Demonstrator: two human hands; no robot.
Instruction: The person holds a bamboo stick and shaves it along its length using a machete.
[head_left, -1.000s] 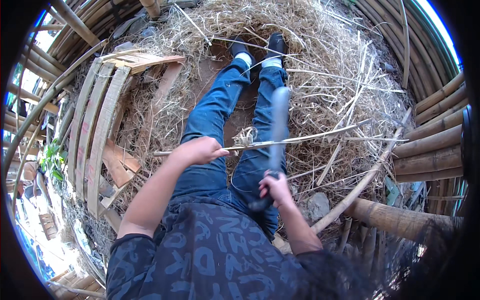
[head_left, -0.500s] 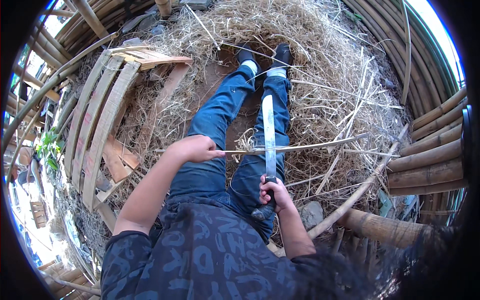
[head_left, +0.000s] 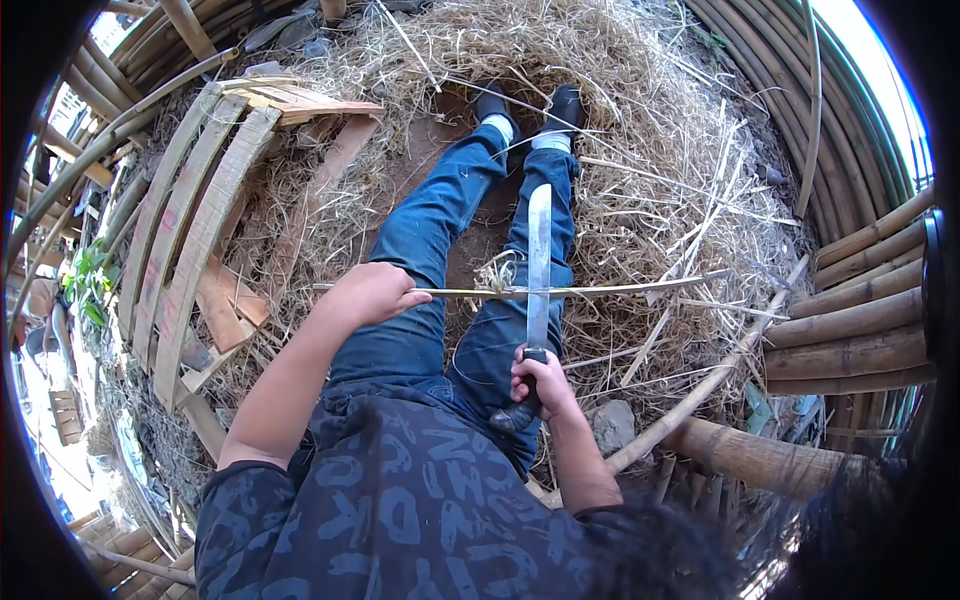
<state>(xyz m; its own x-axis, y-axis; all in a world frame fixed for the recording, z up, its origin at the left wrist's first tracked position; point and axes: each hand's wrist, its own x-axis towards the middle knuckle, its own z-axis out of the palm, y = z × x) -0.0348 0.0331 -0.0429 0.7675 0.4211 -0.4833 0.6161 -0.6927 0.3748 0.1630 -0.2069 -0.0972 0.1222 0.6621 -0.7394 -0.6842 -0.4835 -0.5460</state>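
Across my thighs runs a long, thin bamboo strip [head_left: 620, 288], with my left hand [head_left: 375, 294] closed around it near its left end. My right hand [head_left: 541, 384] is wrapped round the dark handle of a machete [head_left: 538, 250]. The blade points away from me and crosses over the strip above my right leg. Where they meet, a small tuft of curled shavings [head_left: 497, 270] clings to the strip just left of the blade. The machete's edge contact with the strip is hard to make out.
Pale shavings [head_left: 660, 200] cover the ground around my legs. A slatted wooden crate [head_left: 190, 240] lies at the left. Bamboo poles [head_left: 850, 345] are stacked at the right, near a thick bamboo pole [head_left: 760, 455] and a grey stone [head_left: 611, 427]. Green leaves [head_left: 90, 285] show at far left.
Along the strip, my left hand has shifted slightly left. The machete and right hand sit a little lower and further left, and the blade's face catches the light differently.
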